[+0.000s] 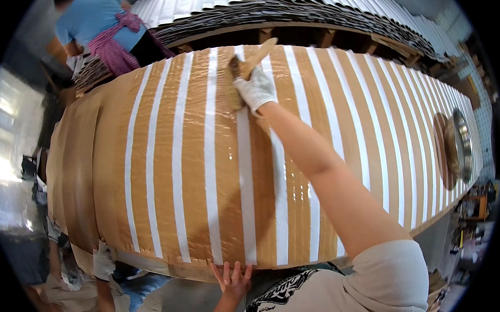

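Note:
My right hand (258, 91), in a white glove, is closed round a wide brush (234, 95) with a pale wooden handle. Its bristles press on the far part of a broad brown surface (329, 186) crossed by white stripes, seemingly overlapping sheets with pale edges. Around the brush and to its left this surface looks wet and shiny. Bare, with fingers spread, my left hand (233, 280) rests its fingertips on the near edge. My right forearm reaches across the stripes and casts a shadow.
A metal bowl (459, 146) stands at the far right. Plain brown sheets (75, 175) lie at the left end. Behind is a rack of stacked corrugated sheets (277, 10). One person (102, 28) stands at back left; another's gloved hand (103, 263) touches the near-left edge.

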`<act>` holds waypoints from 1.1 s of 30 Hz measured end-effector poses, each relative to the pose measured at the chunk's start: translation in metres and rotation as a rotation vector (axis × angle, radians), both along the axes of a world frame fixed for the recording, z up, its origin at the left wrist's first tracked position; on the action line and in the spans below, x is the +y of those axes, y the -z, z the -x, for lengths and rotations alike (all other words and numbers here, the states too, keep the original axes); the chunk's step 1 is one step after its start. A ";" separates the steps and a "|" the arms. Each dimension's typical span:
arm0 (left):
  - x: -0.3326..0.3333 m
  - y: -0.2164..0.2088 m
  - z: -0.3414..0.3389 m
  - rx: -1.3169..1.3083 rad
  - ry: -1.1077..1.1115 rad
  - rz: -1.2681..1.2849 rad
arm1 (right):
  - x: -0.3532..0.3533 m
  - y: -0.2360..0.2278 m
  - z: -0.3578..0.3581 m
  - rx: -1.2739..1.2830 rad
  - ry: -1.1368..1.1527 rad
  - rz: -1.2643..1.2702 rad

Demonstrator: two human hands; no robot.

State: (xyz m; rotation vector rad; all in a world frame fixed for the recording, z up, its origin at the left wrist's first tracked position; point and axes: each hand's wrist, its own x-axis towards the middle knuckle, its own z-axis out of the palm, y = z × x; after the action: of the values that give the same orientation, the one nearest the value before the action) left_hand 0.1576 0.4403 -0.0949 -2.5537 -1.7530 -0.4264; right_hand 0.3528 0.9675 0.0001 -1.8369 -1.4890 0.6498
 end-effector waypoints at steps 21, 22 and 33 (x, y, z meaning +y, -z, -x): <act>0.005 -0.009 0.000 0.069 0.098 -0.086 | -0.216 -0.035 -0.250 -0.060 0.171 -0.145; 0.003 -0.010 0.002 0.072 0.075 -0.025 | -0.228 -0.043 -0.241 -0.075 0.142 -0.046; 0.000 -0.014 -0.004 0.111 0.022 0.009 | -0.281 -0.011 -0.450 -0.485 0.296 -0.104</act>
State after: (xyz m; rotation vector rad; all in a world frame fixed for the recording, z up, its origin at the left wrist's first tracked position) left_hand 0.1614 0.4405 -0.0807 -2.5514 -1.6952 -0.2722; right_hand 0.8030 0.6863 0.0113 -2.1708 -1.4588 -0.0220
